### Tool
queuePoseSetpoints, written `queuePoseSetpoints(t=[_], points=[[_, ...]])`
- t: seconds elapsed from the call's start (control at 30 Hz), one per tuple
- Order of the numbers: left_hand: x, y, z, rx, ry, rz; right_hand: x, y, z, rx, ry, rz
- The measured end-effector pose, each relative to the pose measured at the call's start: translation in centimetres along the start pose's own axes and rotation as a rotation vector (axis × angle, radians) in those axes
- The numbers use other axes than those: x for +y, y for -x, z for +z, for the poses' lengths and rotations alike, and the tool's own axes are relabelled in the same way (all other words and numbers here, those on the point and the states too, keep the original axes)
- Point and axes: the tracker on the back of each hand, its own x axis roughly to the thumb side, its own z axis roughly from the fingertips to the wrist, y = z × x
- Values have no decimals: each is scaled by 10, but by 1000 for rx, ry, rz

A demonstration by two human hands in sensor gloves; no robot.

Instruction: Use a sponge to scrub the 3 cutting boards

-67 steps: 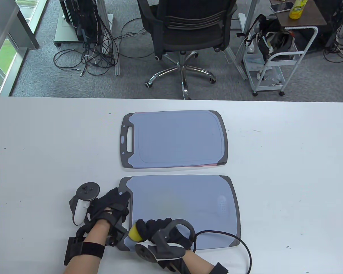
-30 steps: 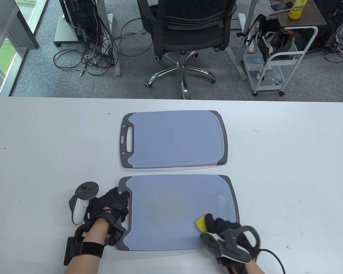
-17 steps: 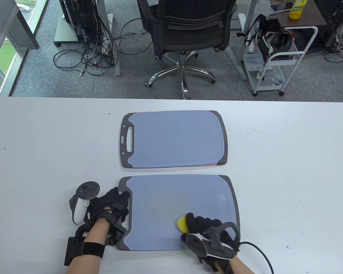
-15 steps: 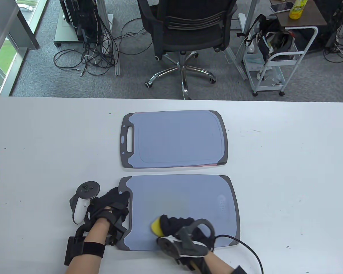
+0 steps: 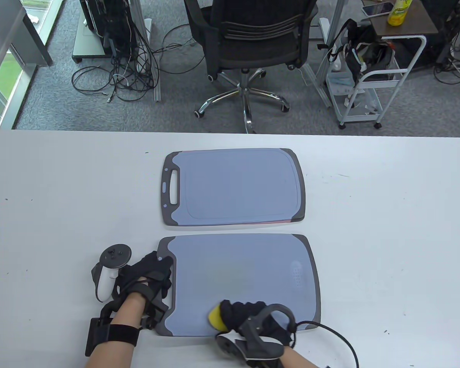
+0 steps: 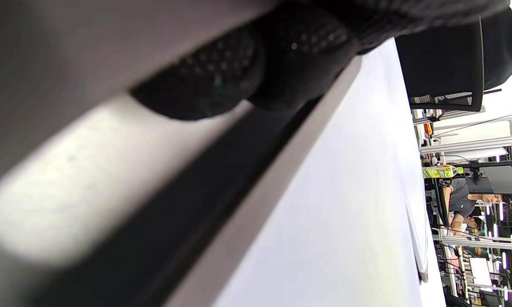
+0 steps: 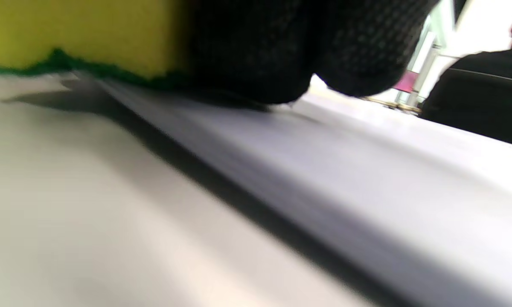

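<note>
Two blue-grey cutting boards with dark rims lie on the white table (image 5: 61, 184): a near board (image 5: 245, 272) and a far board (image 5: 234, 188) with a handle slot on its left; I see no third one. My right hand (image 5: 239, 314) grips a yellow sponge (image 5: 214, 319) and presses it on the near board close to its front edge. In the right wrist view the sponge (image 7: 77, 34) shows a green scouring layer against the board (image 7: 367, 179). My left hand (image 5: 153, 270) presses flat on the near board's dark left end; its fingertips (image 6: 247, 72) show in the left wrist view.
A black cable (image 5: 341, 341) trails from my right hand across the table at the front right. Beyond the table's far edge stand an office chair (image 5: 249, 42) and a white cart (image 5: 372, 76).
My right hand has swept the sponge along the near board's front strip, from the left end to the right end, then back left to the middle. The left hand has stayed put.
</note>
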Motion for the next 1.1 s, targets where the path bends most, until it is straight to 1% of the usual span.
queuePoseSetpoints(t=[0.1,0.2,0.27,0.33,0.4,0.43,0.47,0.5,0.53,0.57,0.6,0.63,0.67,0.7,0.73,0.83,0.87,0.9,0.93,0.97,1.0,1.07,1.1], points=[[0,0,1,9,6,10,14,61,44,155,-56,-40],[0,3,2,17,12,35,22,107,81,294,-93,-54],[1,5,3,11,22,61,28,131,97,364,-125,-96],[1,8,2,27,48,107,32,151,106,449,-114,-206],[2,11,2,54,117,183,26,168,112,560,-123,-229],[3,12,2,60,164,209,24,176,114,590,-105,-220],[5,12,3,37,203,230,23,185,117,627,-79,-229],[5,10,4,-8,204,242,24,191,119,658,-63,-264],[7,5,6,-79,177,227,27,201,123,700,-49,-360],[8,1,9,-107,148,212,30,206,126,731,-45,-429],[14,-9,14,-164,113,171,32,213,130,770,-32,-515],[14,-19,21,-233,112,153,34,219,134,789,-11,-574],[15,-27,25,-314,96,129,34,223,137,806,5,-595],[17,-39,35,-441,58,78,33,229,142,833,36,-611],[19,-46,43,-521,21,42,31,232,145,847,60,-620],[25,-69,82,-876,-131,-28,26,240,155,892,181,-695],[28,-74,94,-977,-208,-95,25,241,156,894,209,-713],[27,-77,114,-1046,-345,-87,23,242,158,894,235,-727],[29,-83,124,-1104,-334,-167,22,242,159,895,247,-731],[29,-85,134,-1100,-321,-289,21,241,160,894,260,-729],[29,-86,139,-1083,-328,-402,20,241,160,894,266,-726],[26,-84,142,-1065,-266,-526,20,240,160,893,266,-720],[24,-82,142,-1045,-260,-566,20,240,160,894,265,-724]])
